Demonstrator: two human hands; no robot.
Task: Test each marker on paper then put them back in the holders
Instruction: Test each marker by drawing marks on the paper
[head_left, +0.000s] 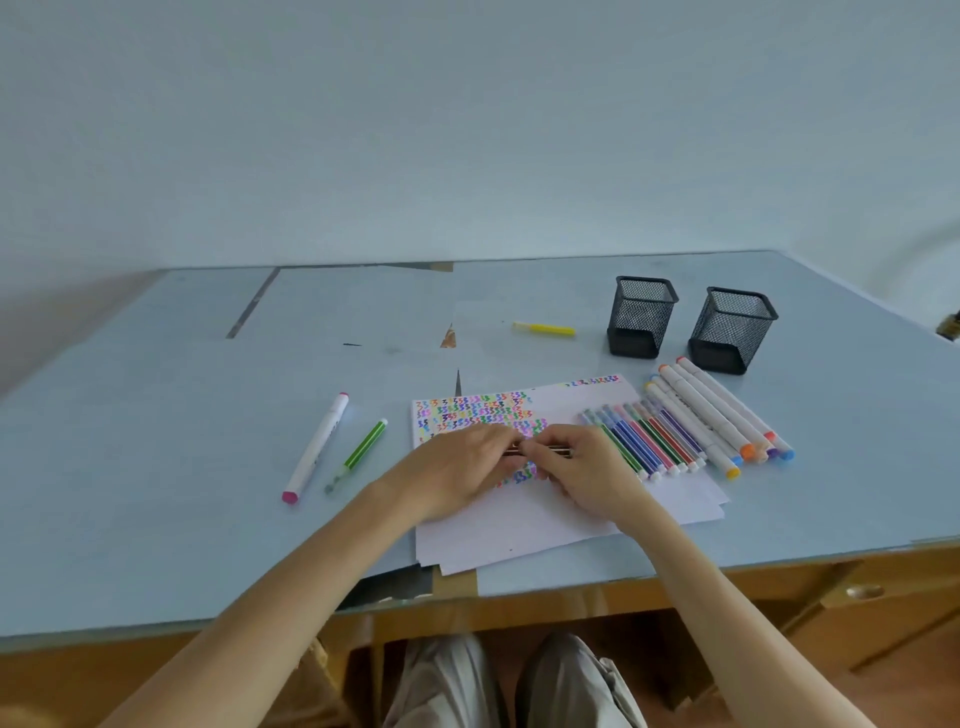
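I hold one marker (537, 450) over the paper (519, 525), left hand (462, 467) and right hand (582, 467) both pinching it. A hard pull could send the cap flying.

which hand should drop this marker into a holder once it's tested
Right, probably. The right hand already pinches the striped marker together with the left hand, and both mesh holders stand on the table's far right, on that hand's side. The left would have to cross over.
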